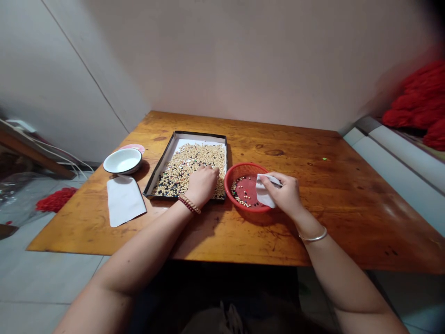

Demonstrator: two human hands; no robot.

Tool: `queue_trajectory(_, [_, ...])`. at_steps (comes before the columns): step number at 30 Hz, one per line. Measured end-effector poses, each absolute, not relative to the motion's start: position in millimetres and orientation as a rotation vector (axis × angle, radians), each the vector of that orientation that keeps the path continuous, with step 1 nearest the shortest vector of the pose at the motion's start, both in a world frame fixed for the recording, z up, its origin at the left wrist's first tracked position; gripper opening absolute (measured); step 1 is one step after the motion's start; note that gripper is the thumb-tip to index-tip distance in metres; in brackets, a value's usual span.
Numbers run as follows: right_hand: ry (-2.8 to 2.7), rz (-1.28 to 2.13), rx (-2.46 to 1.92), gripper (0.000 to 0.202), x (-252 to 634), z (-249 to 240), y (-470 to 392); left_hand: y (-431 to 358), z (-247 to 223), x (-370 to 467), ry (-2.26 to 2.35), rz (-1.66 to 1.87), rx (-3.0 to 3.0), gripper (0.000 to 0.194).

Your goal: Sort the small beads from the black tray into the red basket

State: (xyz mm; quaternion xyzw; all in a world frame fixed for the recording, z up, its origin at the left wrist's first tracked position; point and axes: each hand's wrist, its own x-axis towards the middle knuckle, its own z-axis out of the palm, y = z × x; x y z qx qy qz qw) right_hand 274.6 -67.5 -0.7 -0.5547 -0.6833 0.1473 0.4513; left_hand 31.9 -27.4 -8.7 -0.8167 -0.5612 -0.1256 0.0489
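A shallow black-edged tray (163,162) holds many cream beads (200,152) mixed with dark ones. My left hand (203,184) is over the tray's near right part, its fingers bent down at the beads; whatever they pinch is hidden. To the right of the tray stands a red plastic basket (246,167) with cream and dark beads scattered on its bottom. My right hand (285,192) grips a folded white piece of paper or card (264,194) over the basket's right side, thumb on top.
At the left of the wooden table (347,208) are a white bowl (123,161), a pink disc (135,148) partly behind it, and a white sheet (125,202). A small green piece (324,158) lies at the right. Red bundles (417,99) sit beyond the right edge.
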Motion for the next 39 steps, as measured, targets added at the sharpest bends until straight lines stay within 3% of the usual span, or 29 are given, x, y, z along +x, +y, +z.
queue_trajectory(6, [-1.711, 0.41, -1.287, 0.028, 277.2, 0.0, -67.2, -38.1, 4.0, 46.4, -1.35, -1.012, -2.627, 0.019])
queue_trajectory(14, [-1.646, 0.538, -1.187, 0.018, 275.2, -2.4, -68.1, -46.0, 0.5, 55.5, -1.024, -1.126, -2.789, 0.017])
queue_trajectory(20, [-1.704, 0.528, -1.152, 0.017, 273.3, -1.4, -70.7, -53.3, 3.4, 63.0, -0.896, -1.51, -3.109, 0.012])
queue_trajectory(31, [-1.699, 0.609, -1.145, 0.022, 275.1, -2.6, -71.0, -54.8, -1.0, 65.2, -0.89, -1.764, -2.884, 0.01])
queue_trajectory(39, [-1.727, 0.705, -1.115, 0.023, 272.7, -1.7, -72.8, -58.8, -1.3, 64.5, -0.673, -1.663, -2.736, 0.01])
